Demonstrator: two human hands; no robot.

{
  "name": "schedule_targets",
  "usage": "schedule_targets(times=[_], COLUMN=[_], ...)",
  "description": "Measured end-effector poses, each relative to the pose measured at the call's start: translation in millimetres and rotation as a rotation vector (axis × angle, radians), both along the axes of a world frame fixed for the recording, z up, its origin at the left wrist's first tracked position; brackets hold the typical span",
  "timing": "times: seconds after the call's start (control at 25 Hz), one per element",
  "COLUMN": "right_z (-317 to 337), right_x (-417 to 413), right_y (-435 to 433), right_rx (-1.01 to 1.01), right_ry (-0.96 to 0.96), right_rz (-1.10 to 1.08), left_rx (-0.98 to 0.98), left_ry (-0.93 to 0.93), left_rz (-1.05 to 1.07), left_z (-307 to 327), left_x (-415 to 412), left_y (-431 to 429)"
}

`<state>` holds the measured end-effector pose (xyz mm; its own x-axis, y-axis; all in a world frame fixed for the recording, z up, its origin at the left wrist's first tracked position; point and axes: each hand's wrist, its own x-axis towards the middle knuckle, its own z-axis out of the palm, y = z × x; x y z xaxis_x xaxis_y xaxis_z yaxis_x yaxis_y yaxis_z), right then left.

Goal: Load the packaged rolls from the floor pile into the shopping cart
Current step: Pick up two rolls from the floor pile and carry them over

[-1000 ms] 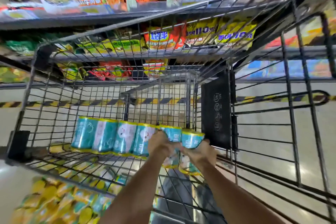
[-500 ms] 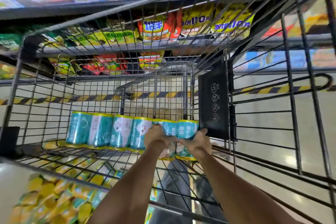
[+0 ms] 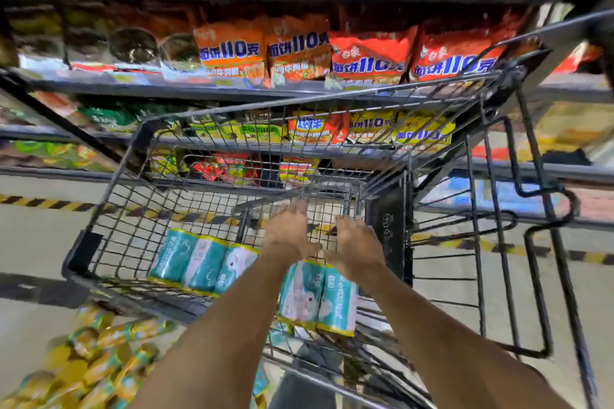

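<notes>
Teal-and-white plastic-wrapped rolls [image 3: 206,262] w/ yellow ends: 5 visible on the floor of the dark grey wire shopping cart [image 3: 114,183]. 3 lie in a row left of the left forearm and 2 directly under both wrists; can't tell if they are 1 pack or 2. Left hand [image 3: 289,232] and right hand [image 3: 357,249] are side by side, thumbs nearly meeting, backs up. Both arms reach straight fwd into the cart, fingers loosely straight, gripping nothing; the fingertips are blurred. Down-left of the left arm, outside the cart, is the blurred floor pile of yellow-wrapped rolls [image 3: 99,365], too smeared to count. Beyond the fingertips, on the shelf, are 2 orange noodle bags [image 3: 232,53] and 2 red noodle bags [image 3: 368,60], all printed "面饼110克"; the red ones also read "白象". Just right of the right hand is a black cart panel [image 3: 392,216] w/ round icons, unreadable.
</notes>
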<state>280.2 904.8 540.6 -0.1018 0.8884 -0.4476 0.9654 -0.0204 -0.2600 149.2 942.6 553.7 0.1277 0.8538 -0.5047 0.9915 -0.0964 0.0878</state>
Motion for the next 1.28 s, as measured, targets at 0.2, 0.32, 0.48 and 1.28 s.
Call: schedule_targets(times=[0.2,0.32,0.48,1.28], right_z=[68,109,169,32], right_x=[-5,-20,-71,-313], right_y=[9,-9,-63,-350], right_rx=[0.130,0.236,0.436,0.050], right_ry=[-0.077,0.006,0.139,0.081], right_rz=[0.246,0.373,0.623,1.083], left_rx=[0.139,0.263,0.413,0.176], left_ry=[0.032,0.097,0.197,0.041], left_rz=[0.171,0.311,0.520,1.397], left_z=[59,95,155,23], left_x=[-7,-25,-61,-229], left_y=[-29,-78,-172,-566])
